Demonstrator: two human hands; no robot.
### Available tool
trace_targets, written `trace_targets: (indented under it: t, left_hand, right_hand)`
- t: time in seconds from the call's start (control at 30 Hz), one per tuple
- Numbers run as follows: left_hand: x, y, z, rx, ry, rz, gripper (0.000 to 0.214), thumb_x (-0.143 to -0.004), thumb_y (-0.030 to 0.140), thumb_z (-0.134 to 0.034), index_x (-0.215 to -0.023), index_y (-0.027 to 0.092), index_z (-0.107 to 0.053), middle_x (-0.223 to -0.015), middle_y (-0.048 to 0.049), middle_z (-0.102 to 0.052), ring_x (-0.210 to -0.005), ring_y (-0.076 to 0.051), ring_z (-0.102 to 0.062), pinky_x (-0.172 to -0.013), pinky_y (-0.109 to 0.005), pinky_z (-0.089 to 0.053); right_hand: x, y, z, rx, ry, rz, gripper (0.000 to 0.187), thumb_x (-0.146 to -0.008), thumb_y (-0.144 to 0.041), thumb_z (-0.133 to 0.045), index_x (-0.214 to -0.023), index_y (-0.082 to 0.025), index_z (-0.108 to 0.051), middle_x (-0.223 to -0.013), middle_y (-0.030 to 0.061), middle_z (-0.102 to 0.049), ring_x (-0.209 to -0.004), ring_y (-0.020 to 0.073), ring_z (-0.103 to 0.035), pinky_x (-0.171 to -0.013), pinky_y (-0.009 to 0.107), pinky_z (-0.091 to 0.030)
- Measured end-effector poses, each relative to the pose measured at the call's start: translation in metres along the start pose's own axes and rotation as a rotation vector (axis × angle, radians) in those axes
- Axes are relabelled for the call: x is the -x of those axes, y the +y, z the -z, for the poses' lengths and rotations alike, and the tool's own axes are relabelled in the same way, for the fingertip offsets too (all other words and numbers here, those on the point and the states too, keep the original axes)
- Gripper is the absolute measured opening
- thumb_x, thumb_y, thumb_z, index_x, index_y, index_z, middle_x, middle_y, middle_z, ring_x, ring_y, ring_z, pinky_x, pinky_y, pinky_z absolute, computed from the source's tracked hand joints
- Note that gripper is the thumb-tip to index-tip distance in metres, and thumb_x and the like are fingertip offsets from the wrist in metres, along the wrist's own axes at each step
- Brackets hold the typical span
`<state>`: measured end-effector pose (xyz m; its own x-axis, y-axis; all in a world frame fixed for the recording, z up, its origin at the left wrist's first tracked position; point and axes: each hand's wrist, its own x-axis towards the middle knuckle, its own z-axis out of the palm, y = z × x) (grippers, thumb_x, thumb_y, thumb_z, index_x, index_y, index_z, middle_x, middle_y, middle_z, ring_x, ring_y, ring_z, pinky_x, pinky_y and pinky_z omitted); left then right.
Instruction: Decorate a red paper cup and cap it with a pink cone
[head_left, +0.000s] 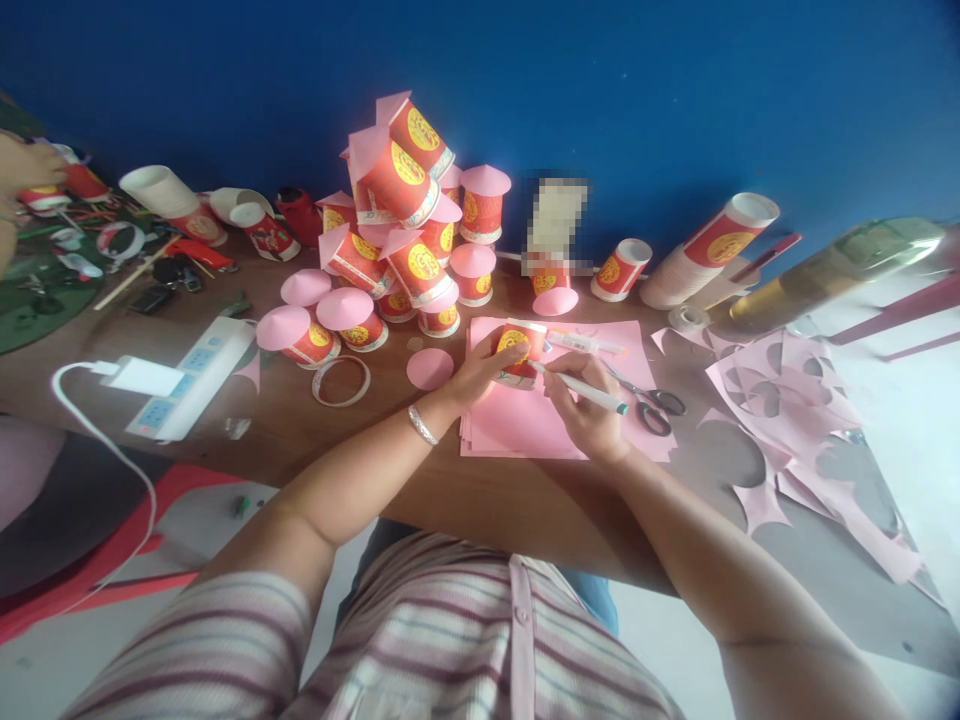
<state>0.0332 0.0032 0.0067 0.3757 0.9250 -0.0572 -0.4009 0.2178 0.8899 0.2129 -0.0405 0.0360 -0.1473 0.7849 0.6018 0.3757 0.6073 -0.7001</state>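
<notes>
Above the flat brown table [450, 510], the left hand [478, 378] grips a red paper cup [532, 347], the right hand [589, 422] a slim white marker [592, 390] (tip leftward, cupward).

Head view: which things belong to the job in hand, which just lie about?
Likely job: red paper cup in left hand, white marker in right hand, pink paper sheets, scissors.
Likely lying about: power strip, white charger, pink paper offcuts.

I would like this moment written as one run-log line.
left hand: holds red cup | right hand: holds marker at cup | beneath: pink paper | nearby: scissors
</notes>
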Motion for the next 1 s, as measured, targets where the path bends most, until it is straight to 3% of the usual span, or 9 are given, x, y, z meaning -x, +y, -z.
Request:
trace_targets:
  t: [0.43, 0.6, 0.8, 0.9, 1.0]
  left_hand:
    - [0.000, -0.002, 0.001, 0.028, 0.043, -0.024, 0.040, -0.083, 0.052, -0.081, -0.097, 0.018, -0.066, -0.087, -0.0021, -0.068, -0.085, -0.018, -0.067, -0.082, -0.035, -0.056]
    - [-0.004, -0.007, 0.006, 0.077, 0.135, -0.067, 0.036, -0.083, 0.049, -0.080, -0.091, 0.018, -0.064, -0.088, -0.0007, -0.064, -0.085, -0.015, -0.064, -0.084, -0.033, -0.054]
    - [-0.005, -0.004, 0.003, 0.113, 0.125, -0.084, 0.032, -0.084, 0.045, -0.078, -0.096, 0.020, -0.063, -0.090, 0.0003, -0.063, -0.084, -0.016, -0.065, -0.082, -0.036, -0.057]
    - [-0.004, -0.002, 0.005, 0.081, 0.164, -0.104, 0.028, -0.080, 0.040, -0.081, -0.092, 0.020, -0.066, -0.098, -0.0029, -0.067, -0.097, -0.020, -0.067, -0.089, -0.039, -0.058]
    - [-0.004, -0.004, 0.014, -0.092, 0.269, -0.213, 0.021, -0.068, 0.025, -0.087, -0.083, 0.022, -0.071, -0.105, -0.0064, -0.070, -0.120, -0.026, -0.061, -0.103, -0.042, -0.053]
  right_hand:
    - [0.002, 0.000, 0.003, -0.107, 0.011, -0.107, 0.006, -0.098, -0.025, -0.061, -0.093, -0.023, -0.064, -0.075, -0.0011, -0.068, -0.066, 0.0161, -0.064, -0.067, 0.034, -0.052]
    - [0.005, 0.004, 0.002, -0.085, 0.025, -0.141, 0.014, -0.101, -0.033, -0.058, -0.097, -0.024, -0.068, -0.072, -0.0015, -0.067, -0.068, 0.0181, -0.067, -0.069, 0.036, -0.053]
    - [0.006, 0.009, 0.002, -0.156, 0.040, -0.175, 0.020, -0.101, -0.041, -0.061, -0.091, -0.024, -0.065, -0.073, -0.0013, -0.066, -0.069, 0.0179, -0.066, -0.069, 0.036, -0.053]
    - [0.004, 0.012, 0.000, -0.273, 0.035, -0.240, 0.027, -0.100, -0.047, -0.063, -0.087, -0.024, -0.062, -0.067, -0.0023, -0.063, -0.062, 0.0165, -0.063, -0.064, 0.035, -0.053]
    - [0.002, 0.016, -0.005, -0.470, 0.051, -0.329, 0.028, -0.097, -0.050, -0.066, -0.088, -0.024, -0.060, -0.065, -0.0046, -0.059, -0.057, 0.0146, -0.060, -0.064, 0.035, -0.057]
